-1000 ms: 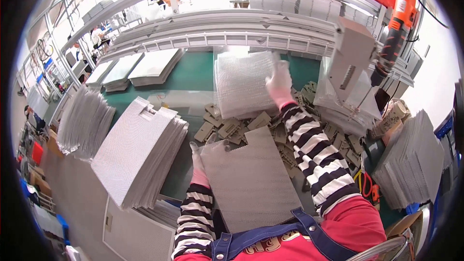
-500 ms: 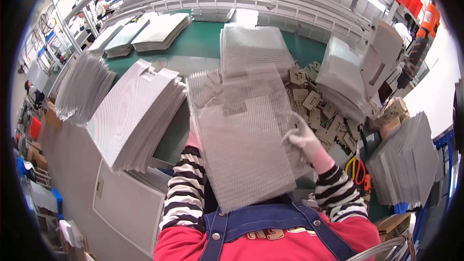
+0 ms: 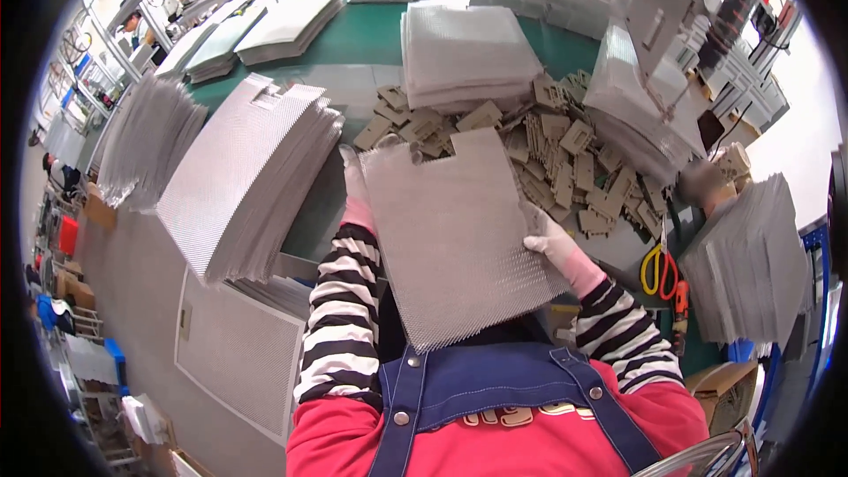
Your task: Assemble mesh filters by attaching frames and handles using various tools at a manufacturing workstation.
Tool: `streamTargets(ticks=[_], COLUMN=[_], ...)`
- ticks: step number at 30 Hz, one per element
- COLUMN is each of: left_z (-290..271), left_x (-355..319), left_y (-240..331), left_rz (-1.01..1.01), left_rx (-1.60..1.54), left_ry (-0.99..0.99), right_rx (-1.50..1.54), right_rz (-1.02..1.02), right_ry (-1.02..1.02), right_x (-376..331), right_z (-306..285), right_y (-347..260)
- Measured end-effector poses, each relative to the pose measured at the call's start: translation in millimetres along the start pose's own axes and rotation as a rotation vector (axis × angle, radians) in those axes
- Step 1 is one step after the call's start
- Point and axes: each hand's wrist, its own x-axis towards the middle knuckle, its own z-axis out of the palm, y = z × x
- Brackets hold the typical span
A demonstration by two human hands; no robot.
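Perforated sheet (image 3: 455,238) between both hands

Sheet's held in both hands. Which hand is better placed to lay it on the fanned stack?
Probably left: the left hand grips the perforated sheet on the edge nearest the fanned stack; the right hand holds the far edge.

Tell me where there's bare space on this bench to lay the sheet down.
Bare green bench shows between the far flat stacks and the middle stack. A narrow strip lies beside the fanned stack. Right of the held sheet, cardboard pieces crowd everything.
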Motion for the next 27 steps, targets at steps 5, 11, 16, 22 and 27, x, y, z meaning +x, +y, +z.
streamTargets(ticks=[5,11,16,22,27], left_z=[-16,1,34,52,73], left_x=[14,11,-21,-36,-37], left_y=[5,0,14,35,30], left_rz=[0.123,0.059,-0.076,0.080,0.071], left_rx=[0.077,0.063,-0.171,0.078,0.107], left_ry=[0.028,0.039,-0.139,-0.180,-0.111], right_rx=[-0.046,-0.153,-0.887,-0.973,-1.130], right_rz=[-0.039,0.043,-0.229,-0.660,-0.257], right_ry=[0.008,0.097,0.288,1.166,1.293], right_x=[10,-6,-10,-72,-53], right_z=[0,10,10,-86,-219], right_y=[6,-22,-2,-114,-207])
